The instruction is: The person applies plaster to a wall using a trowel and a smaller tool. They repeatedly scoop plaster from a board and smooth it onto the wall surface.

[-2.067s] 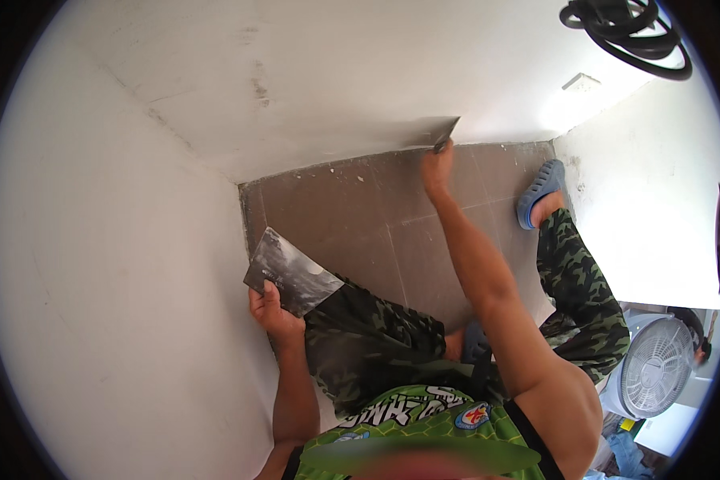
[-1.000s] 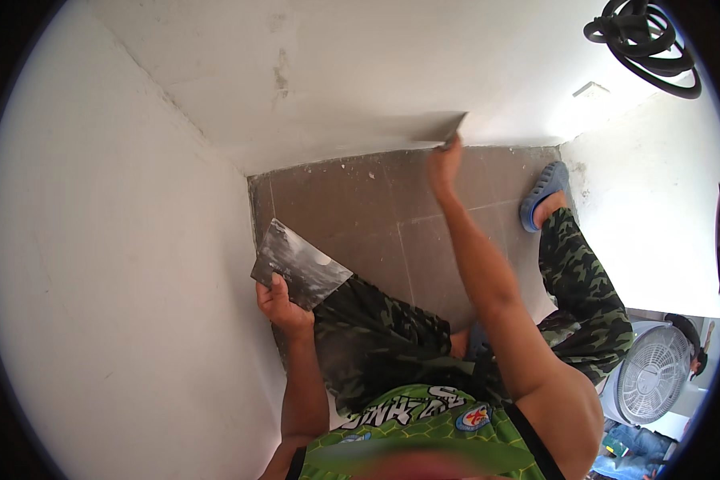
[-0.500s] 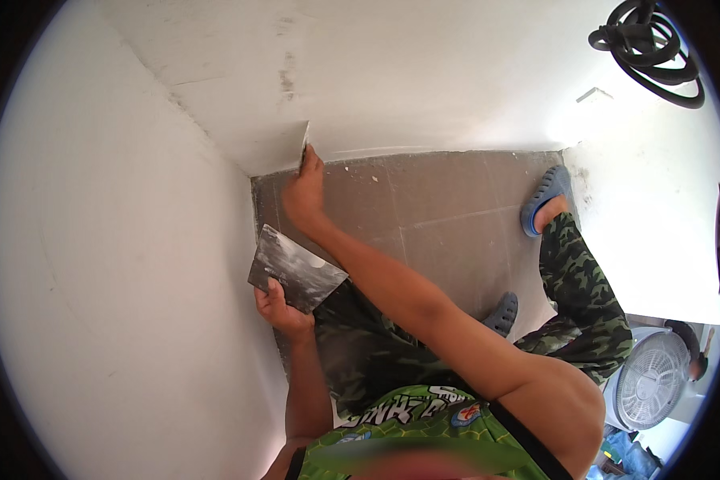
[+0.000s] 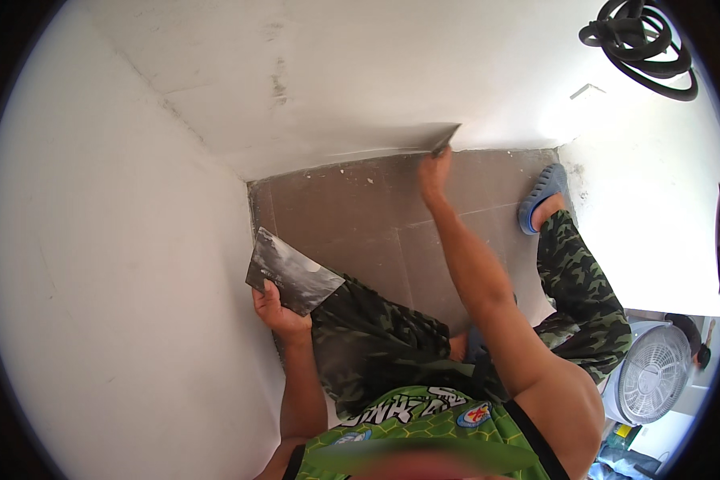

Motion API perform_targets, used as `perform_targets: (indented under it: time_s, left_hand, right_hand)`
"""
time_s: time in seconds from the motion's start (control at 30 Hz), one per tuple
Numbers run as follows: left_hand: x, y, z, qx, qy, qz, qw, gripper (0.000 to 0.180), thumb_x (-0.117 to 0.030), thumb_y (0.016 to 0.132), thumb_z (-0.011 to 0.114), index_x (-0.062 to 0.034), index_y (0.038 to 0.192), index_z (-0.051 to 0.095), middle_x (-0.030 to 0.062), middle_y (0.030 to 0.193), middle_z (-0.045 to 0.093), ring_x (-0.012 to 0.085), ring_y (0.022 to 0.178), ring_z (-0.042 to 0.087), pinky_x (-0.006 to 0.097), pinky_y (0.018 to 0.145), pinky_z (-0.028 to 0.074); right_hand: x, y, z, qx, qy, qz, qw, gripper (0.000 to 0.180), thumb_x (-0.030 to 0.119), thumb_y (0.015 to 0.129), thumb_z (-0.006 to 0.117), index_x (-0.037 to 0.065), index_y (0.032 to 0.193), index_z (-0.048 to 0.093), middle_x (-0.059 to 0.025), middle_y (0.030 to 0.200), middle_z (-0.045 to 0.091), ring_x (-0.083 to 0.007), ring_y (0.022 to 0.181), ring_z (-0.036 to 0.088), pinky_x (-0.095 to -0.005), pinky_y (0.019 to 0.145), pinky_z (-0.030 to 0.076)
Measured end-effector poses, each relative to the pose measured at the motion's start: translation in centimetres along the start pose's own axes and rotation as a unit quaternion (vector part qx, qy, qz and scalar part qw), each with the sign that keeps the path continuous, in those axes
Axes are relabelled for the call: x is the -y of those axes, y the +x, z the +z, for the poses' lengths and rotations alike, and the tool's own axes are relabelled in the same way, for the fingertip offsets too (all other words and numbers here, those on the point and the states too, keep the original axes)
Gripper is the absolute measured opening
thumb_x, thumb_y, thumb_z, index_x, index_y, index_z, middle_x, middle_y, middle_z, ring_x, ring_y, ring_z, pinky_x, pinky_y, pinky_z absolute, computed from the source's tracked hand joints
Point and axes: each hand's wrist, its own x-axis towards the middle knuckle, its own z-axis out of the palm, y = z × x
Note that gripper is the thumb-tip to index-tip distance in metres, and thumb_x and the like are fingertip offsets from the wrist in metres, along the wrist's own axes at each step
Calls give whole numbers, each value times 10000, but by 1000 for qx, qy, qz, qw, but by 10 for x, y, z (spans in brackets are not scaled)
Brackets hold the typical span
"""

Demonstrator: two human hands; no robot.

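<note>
**A:** Right hand (image 4: 434, 172) is stretched far up the centre of the frame, closed around the handle of a putty knife (image 4: 446, 138). The blade edge lies flat against the white wall (image 4: 336, 88), right where it meets the brown tiled floor (image 4: 376, 216).

**B:** And that low angle looks deliberate to me: pressed close like that, the blade can spread filler thin along the bottom edge of the wall. I can't see any filler on it from here, though; it's too small.

**A:** Left hand (image 4: 278, 310) sits at centre left, well apart from the right, clamped on the lower corner of a plasterer's hawk (image 4: 290, 274), a dark flat plate smeared with pale grey filler.

**B:** It's tilted up and kept near the body, just above the knee in camouflage trousers (image 4: 376, 344). My guess is that keeps the supply within reach of the knife without it sliding off.

**A:** The person is crouched in the corner where two white walls meet, with a blue sandal (image 4: 541, 196) planted on the tiles at right.

**B:** There's a white floor fan (image 4: 654, 373) at lower right, and a black coiled hose (image 4: 640, 44) hangs at upper right, both well away from the hands.
</note>
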Motion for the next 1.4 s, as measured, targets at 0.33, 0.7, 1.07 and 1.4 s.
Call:
perform_targets:
  time_s: [0.33, 0.7, 1.07, 1.4]
  left_hand:
    - [9, -2, 6, -64, -13, 32, 997, 356, -225, 993, 607, 16, 1255, 586, 122, 1200, 653, 232, 1077, 644, 389, 950, 530]
    - [6, 3, -4, -40, 6, 23, 999, 422, -204, 997, 567, 12, 1357, 526, 128, 1293, 600, 261, 1185, 595, 428, 1031, 484]
    - [0, -3, 7, -54, 11, 17, 998, 410, -190, 982, 606, 12, 1332, 535, 129, 1268, 606, 270, 1171, 595, 440, 1030, 481]
    - [-3, 2, 4, -26, 13, 23, 999, 398, -204, 986, 611, 21, 1308, 551, 126, 1246, 623, 253, 1134, 617, 422, 1001, 500]
  right_hand:
    - [101, -155, 170, 85, 55, 11, 995, 743, 17, 931, 585, -146, 1525, 168, -312, 1370, 351, -479, 1286, 423, -506, 1122, 355]
    - [45, -97, 17, 28, 106, -19, 994, 458, 16, 946, 535, -60, 1397, 502, -205, 1068, 701, -300, 944, 678, -448, 807, 526]
    - [39, -72, 74, 75, 62, -24, 995, 644, -27, 855, 550, -125, 1459, 352, -339, 1393, 450, -458, 1284, 473, -480, 1114, 390]
    - [13, 16, -36, 6, 12, 31, 999, 684, -110, 815, 471, -91, 1491, 364, -300, 1414, 502, -434, 1353, 466, -460, 1182, 335]
